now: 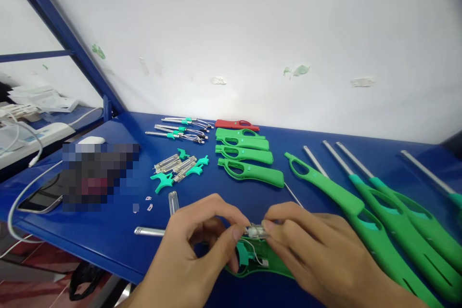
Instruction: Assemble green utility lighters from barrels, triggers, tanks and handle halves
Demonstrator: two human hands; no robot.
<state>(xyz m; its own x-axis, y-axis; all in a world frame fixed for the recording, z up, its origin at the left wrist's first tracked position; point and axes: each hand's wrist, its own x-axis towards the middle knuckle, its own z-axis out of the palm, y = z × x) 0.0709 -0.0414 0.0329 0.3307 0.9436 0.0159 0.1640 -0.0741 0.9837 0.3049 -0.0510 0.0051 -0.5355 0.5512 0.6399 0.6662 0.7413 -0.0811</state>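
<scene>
Near the table's front edge, my right hand (pixel 310 245) pinches a clear plastic lighter fuel tank (pixel 257 231), its left end poking out from the fingertips. My left hand (pixel 205 240) is closed, thumb and forefinger pressed together at that end; whatever tiny part they grip is hidden. Below both hands lies an open green lighter shell half (pixel 276 262), holding a teal trigger (pixel 244 254) and a thin white wire with a small connector (pixel 264 263). A metal lighter tube (pixel 149 232) sticks out left from behind my left hand, and another clear tank (pixel 173 201) lies just beyond it.
Green shell halves (pixel 252 172) and one red shell half (pixel 236 125) lie at the back. Left of them are wired metal tubes (pixel 173 133), clear tanks (pixel 185 168), teal triggers (pixel 163 182) and tiny pale clips (pixel 149 207). Several long green lighters (pixel 404 216) cover the right. A phone (pixel 43 195) lies left.
</scene>
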